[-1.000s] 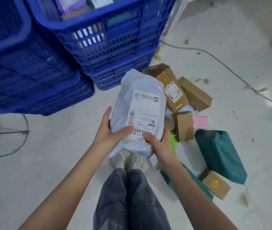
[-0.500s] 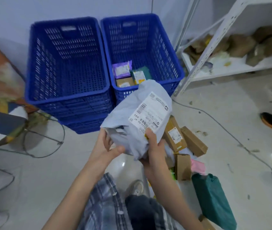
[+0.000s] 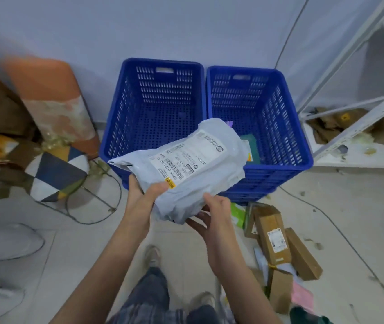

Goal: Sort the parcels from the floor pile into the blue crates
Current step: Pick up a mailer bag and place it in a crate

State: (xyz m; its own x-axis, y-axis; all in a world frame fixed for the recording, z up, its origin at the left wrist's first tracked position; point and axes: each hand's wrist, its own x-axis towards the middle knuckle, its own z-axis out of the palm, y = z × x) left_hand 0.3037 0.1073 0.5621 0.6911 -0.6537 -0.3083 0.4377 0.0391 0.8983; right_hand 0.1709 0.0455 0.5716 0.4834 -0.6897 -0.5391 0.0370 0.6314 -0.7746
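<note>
Presently both hands hold the grey parcel (image 3: pixel 186 169) above the near rims of two blue crates (image 3: pixel 277 127): left hand (image 3: pixel 143 197) grips its lower edge, thumb on top; right hand (image 3: pixel 212 215) supports it underneath, fingers extended. Cardboard boxes (image 3: pixel 273 235) lie on the floor (image 3: pixel 74 249).

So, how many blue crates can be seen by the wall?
2. The left crate and the right crate stand side by side against the wall, beyond the grey parcel that partly covers both; nothing suggests a hidden third.
</note>
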